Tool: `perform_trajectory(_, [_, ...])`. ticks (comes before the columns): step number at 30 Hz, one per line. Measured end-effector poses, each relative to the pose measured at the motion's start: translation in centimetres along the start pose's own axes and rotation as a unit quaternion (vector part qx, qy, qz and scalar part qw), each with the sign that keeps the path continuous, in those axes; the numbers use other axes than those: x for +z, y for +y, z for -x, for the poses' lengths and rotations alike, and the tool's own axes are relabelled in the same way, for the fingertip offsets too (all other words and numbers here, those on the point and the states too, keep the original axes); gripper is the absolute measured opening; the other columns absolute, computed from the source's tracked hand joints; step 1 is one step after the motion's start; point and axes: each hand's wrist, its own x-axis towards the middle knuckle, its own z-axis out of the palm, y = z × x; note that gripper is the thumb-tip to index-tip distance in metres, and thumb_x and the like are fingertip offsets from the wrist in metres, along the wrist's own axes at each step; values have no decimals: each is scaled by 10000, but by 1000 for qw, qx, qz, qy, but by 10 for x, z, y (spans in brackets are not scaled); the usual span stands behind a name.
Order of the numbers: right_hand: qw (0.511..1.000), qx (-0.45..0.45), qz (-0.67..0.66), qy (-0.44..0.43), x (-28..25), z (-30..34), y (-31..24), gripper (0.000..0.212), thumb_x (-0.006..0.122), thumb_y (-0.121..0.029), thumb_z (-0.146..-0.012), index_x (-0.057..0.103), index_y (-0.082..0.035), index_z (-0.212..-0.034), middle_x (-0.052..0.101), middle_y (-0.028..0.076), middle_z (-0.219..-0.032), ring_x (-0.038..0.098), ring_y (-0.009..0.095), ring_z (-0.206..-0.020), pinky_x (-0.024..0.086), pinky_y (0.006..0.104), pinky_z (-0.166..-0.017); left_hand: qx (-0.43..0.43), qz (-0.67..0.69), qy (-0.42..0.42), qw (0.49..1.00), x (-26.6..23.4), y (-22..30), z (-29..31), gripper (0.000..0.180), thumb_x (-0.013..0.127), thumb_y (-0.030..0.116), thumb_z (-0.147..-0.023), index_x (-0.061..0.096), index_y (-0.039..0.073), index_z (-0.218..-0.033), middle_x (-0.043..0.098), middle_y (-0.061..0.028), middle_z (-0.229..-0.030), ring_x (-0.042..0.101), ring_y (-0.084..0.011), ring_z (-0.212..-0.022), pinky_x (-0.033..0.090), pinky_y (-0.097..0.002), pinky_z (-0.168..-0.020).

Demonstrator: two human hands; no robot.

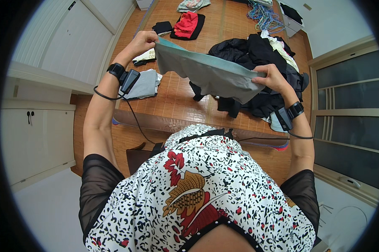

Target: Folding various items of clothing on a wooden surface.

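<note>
Above the bamboo mat point(177, 96), left hand point(142, 41) and right hand point(271, 78) gripping a limp grey garment point(206, 73), seemingly shorts, teal waistband stretched taut

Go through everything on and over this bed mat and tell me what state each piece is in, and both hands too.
Grey garment: held up, stretched between both hands.
Left hand: shut on its waistband corner.
Right hand: shut on the other corner.
Black clothes pile: heaped, unfolded.
Grey folded piece: lying flat.
Red garment: folded on a black one.
Blue cords: tangled.
</note>
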Motion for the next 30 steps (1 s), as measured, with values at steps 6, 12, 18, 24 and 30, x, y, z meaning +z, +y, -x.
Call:
perform_trajectory(6, [974,51,219,23,-4,5,-3,388,834,-283,-727,637,48,-678,504,123,-522,439,233,-495,421,319,-534,59,-110,6,992,-2,-13,4,113,550,-109,-725,615,-74,-810,622,-103,-823,597,-209,-749,489,-335,-692])
perform_trajectory(12, [984,50,140,100,-4,4,23,345,807,-252,-739,646,50,-690,495,117,-533,466,169,-494,403,313,-517,2,-104,-36,994,-1,-10,12,68,597,-39,-723,606,-69,-784,591,-96,-705,577,-202,-677,455,-342,-617])
perform_trajectory(18, [986,27,-69,148,-8,6,37,188,708,-172,-794,649,-23,-695,532,-44,-615,454,44,-579,367,239,-540,-66,6,-36,997,-8,3,14,257,775,223,-820,629,17,-775,614,-26,-713,572,-96,-688,459,-257,-614])
perform_trajectory(24, [968,51,-208,130,-2,4,42,115,650,-132,-822,597,-77,-736,508,-78,-680,440,22,-613,344,204,-558,-54,208,40,976,5,-8,9,279,782,180,-819,623,30,-992,634,-21,-881,578,-67,-790,456,-201,-683])
perform_trajectory(30, [928,136,-302,170,24,-24,52,47,570,-95,-831,587,-52,-822,537,-23,-725,525,69,-608,464,237,-560,-263,149,-30,953,50,0,-9,284,697,118,-811,623,-68,-1013,584,-51,-767,596,-121,-604,588,-287,-592])
